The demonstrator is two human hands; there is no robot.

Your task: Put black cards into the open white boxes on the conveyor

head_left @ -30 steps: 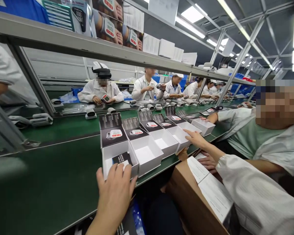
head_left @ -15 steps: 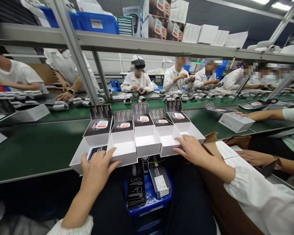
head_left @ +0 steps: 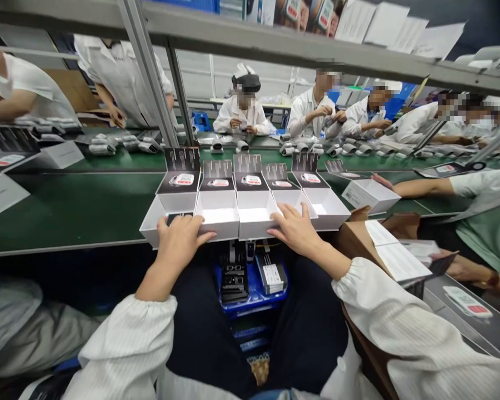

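Observation:
Several open white boxes with raised black printed lids stand side by side along the green bench edge. My left hand (head_left: 178,238) rests on the front of the leftmost box (head_left: 150,225) and the second box (head_left: 219,226), its thumb stretched out and its fingers over the rim. A dark printed item (head_left: 179,216) lies inside the leftmost box, partly hidden by that hand. My right hand (head_left: 296,229), fingers spread, touches the front of the third box (head_left: 254,223) and the fourth box (head_left: 294,195). At the row's right end stands another open box (head_left: 327,214).
Below the bench, a blue stool (head_left: 254,300) carries black printed pieces (head_left: 234,280) and a stack of booklets (head_left: 273,276). A brown carton (head_left: 354,236) stands at right, near a co-worker's arms. Wrapped devices (head_left: 102,147) line the far bench; a metal shelf (head_left: 250,41) crosses above.
The view has tilted downward. My right hand has shifted left along the row, from the right-hand boxes to the third and fourth. The boxes now line up straighter; my left hand stays at the left end.

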